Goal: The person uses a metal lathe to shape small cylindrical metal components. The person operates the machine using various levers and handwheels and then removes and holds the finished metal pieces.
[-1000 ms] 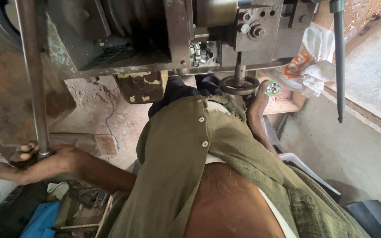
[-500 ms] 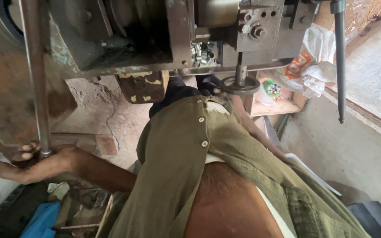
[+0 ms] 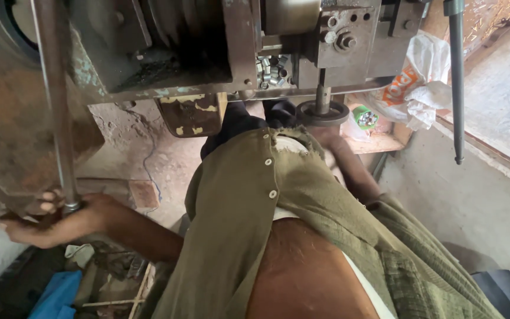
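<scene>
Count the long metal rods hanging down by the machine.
2. One rod runs down the left side, its lower end held in the left hand. The other rod hangs free at the right, near the plastic bag. More may be hidden behind the machine.

An olive-green buttoned shirt [image 3: 302, 201] hangs open, frayed at the collar, over a white undershirt [image 3: 361, 283]

The right hand, which a second ago reached up beside the round black wheel [image 3: 323, 112] under the machine, is now drawn back below it and hidden behind the olive shirt [image 3: 278, 195]; only the forearm shows. The small green container [image 3: 366, 117] right of the wheel now stands uncovered.
</scene>
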